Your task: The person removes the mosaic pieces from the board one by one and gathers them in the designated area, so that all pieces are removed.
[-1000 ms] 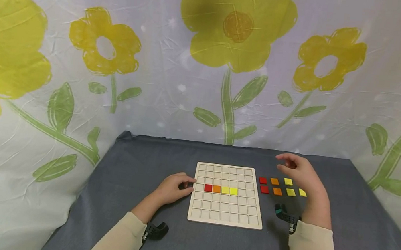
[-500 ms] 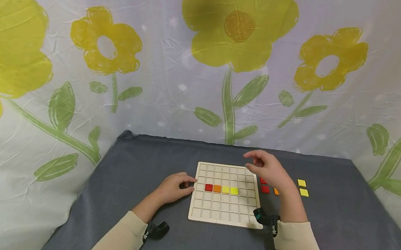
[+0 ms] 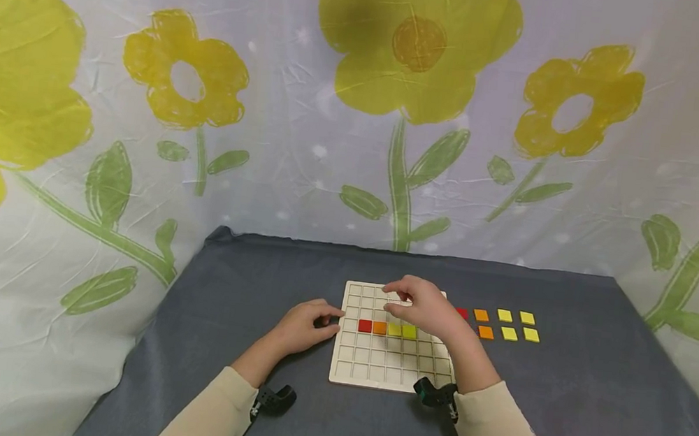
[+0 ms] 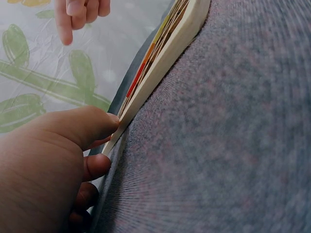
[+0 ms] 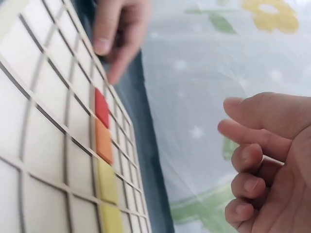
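Note:
A wooden grid board lies on the dark cloth. One row of its cells bears a red tile, an orange tile and two yellow tiles. At the board's left edge, the left hand touches the rim with thumb and fingertips; its wrist view shows the thumb against the pale edge. Above the upper right of the board hovers the right hand, thumb and forefinger apart in the head view. The right wrist view shows nothing between them, with the other fingers loosely bent.
Right of the board lie two rows of loose tiles: yellow tiles, orange tiles and red ones, partly hidden by the right forearm. Dark cloth covers the table. A flower-printed curtain stands behind it.
The right hand has swung left and lower, from over the loose tiles to over the board, uncovering yellow and orange loose tiles. The left hand stays at the board's edge.

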Tool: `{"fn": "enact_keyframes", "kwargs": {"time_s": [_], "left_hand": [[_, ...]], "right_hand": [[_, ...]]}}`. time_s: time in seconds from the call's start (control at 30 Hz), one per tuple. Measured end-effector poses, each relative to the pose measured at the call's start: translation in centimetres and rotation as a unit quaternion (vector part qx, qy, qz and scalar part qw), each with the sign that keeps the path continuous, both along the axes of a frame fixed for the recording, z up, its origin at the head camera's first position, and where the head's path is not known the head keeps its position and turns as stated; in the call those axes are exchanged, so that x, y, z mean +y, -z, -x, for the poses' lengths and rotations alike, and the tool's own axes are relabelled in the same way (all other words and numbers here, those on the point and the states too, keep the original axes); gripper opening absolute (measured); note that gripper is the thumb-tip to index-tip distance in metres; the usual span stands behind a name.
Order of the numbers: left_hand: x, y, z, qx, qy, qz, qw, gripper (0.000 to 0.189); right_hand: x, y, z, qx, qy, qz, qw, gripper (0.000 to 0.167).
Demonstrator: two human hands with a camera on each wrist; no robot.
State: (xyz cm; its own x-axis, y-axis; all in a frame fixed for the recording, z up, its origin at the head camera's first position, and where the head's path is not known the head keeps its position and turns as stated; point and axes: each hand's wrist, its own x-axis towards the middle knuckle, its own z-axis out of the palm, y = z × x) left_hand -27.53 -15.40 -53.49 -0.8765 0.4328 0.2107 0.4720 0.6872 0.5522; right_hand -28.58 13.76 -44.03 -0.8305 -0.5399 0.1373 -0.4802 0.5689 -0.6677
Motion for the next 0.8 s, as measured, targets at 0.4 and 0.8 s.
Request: {"fn": "enact_keyframes", "kwargs": {"time_s": [0.4,0.8], "left_hand": [[-0.1,0.1,0.1,0.005,0.003,-0.004,1.0,0.027],[-0.1,0.4,0.3,0.007,-0.001,-0.002,1.0,0.028]], "right_hand": [[-3.5,2.0,-0.7,-0.03,0.027,-0.087,0.9954,0.033],[-4.7,3.8,-0.9,-0.005,0.036,-0.152,0.9876,0.012]]}}
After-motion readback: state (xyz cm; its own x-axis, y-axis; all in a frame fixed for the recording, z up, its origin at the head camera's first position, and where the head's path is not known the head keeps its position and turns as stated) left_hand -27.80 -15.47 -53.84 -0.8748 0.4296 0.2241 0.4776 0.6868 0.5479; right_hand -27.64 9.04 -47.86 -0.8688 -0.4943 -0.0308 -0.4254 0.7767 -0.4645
